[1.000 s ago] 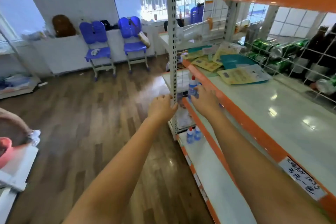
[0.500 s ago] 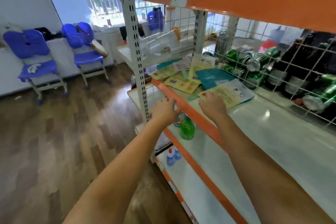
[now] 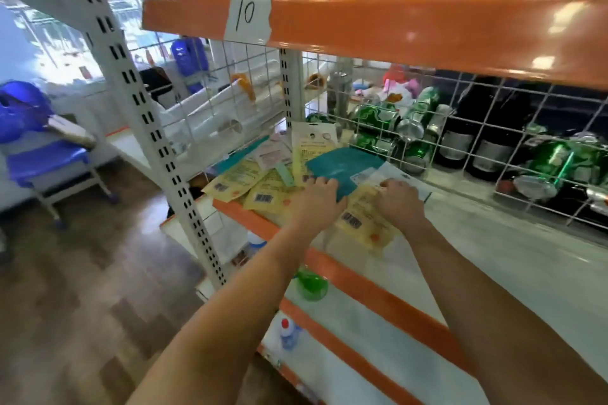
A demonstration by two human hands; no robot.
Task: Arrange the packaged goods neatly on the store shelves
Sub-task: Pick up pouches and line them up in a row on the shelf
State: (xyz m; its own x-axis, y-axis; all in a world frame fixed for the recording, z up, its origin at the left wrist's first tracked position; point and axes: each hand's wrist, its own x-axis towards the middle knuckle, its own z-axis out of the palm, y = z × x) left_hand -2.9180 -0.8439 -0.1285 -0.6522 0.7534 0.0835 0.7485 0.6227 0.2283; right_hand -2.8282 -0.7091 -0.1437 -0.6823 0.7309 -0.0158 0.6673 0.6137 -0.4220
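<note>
We see L hand (image 3: 317, 199) fingers curled onto teal packet (image 3: 342, 168), R hand (image 3: 399, 199) pinching yellow packet (image 3: 363, 219); both packets lie flat on mid shelf (image 3: 493, 260) nr orange front edge, amid scattered sachets.

Glossy white shelf (image 3: 493, 260), shiny plastic packets (image 3: 362, 217), wire-mesh metal back (image 3: 427, 128).

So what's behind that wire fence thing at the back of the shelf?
Behind the wire grid lie green cans on their sides and dark bottles with pale labels. Farther back are some pink and white things, too blurred to name. The orange shelf above hides the bottles' tops.
</note>
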